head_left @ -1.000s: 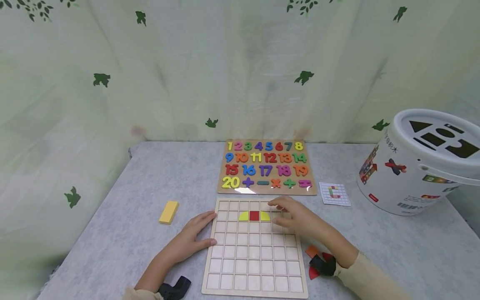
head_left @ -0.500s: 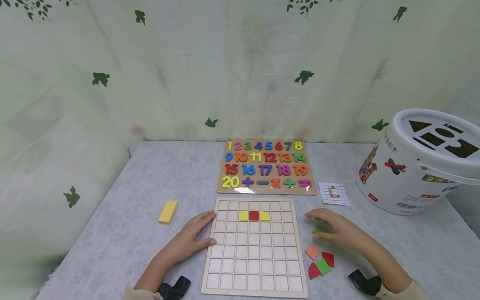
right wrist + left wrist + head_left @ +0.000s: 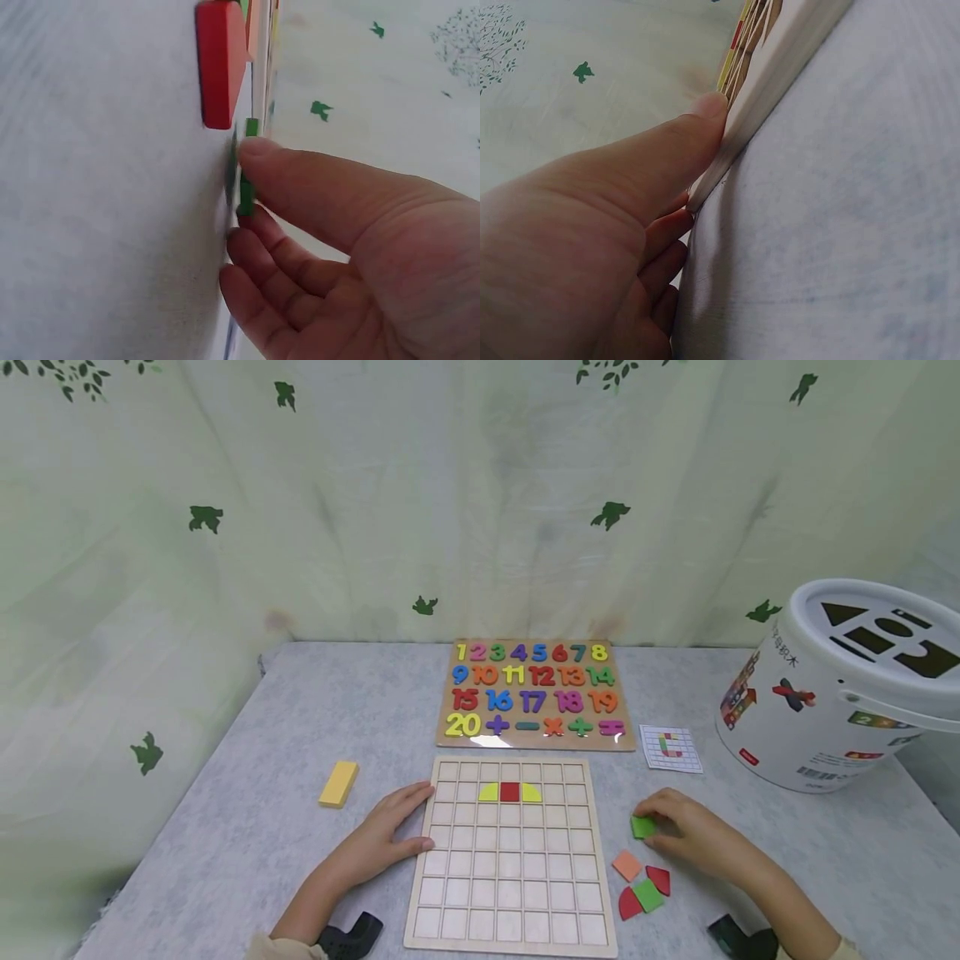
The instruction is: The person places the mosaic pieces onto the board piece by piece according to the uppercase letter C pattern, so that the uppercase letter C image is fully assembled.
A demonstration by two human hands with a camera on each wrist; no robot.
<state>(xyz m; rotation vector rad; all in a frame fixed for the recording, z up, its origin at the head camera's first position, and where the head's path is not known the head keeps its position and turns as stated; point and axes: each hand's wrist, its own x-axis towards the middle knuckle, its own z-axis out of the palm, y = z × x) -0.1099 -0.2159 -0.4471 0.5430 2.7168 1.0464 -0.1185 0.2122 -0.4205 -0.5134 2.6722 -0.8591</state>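
My right hand point(image 3: 686, 831) pinches a green square tile point(image 3: 642, 827) between thumb and fingers, right of the wooden grid board point(image 3: 510, 888). In the right wrist view the green tile is seen edge-on, just off the table with a shadow beside it. My left hand point(image 3: 390, 827) rests against the board's left edge, thumb and fingers extended and touching it. Near the board's top, a red square point(image 3: 509, 792) sits in a cell between two yellow quarter-round tiles. Close to the right hand lie an orange square point(image 3: 626, 865), a second green square point(image 3: 648, 895) and two red quarter-round tiles.
A number puzzle board point(image 3: 536, 695) lies behind the grid board. A small pattern card point(image 3: 671, 749) is at its right, and a white lidded bucket point(image 3: 832, 693) stands farther right. A yellow block point(image 3: 339, 784) lies left of the left hand.
My right hand has moved from over the grid board rightward to the loose tiles and taken hold of a green square tile. The left hand has stayed at the board's edge.
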